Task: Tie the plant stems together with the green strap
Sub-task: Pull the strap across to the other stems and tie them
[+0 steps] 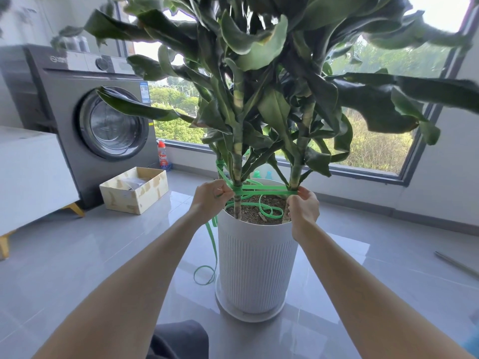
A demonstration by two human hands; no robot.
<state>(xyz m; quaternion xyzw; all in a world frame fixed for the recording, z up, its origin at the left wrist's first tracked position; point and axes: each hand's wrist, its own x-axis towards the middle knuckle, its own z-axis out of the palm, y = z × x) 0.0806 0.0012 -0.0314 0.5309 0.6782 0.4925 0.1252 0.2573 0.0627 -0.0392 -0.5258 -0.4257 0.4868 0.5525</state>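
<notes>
Frame centre: left hand (211,194) and right hand (303,206) each pinch flat green plastic strap (264,189) spanning two pale stems (237,161). Risk: uneven pull slackens wrap, strap slides down.

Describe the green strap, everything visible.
The green strap is a flat, glossy, plastic-looking band. It is wrapped round the left stem and runs taut across to the right stem, pinched by the left hand and right hand. Slack loops lie on the soil; a tail hangs beside the white pot, curling on the floor.
</notes>
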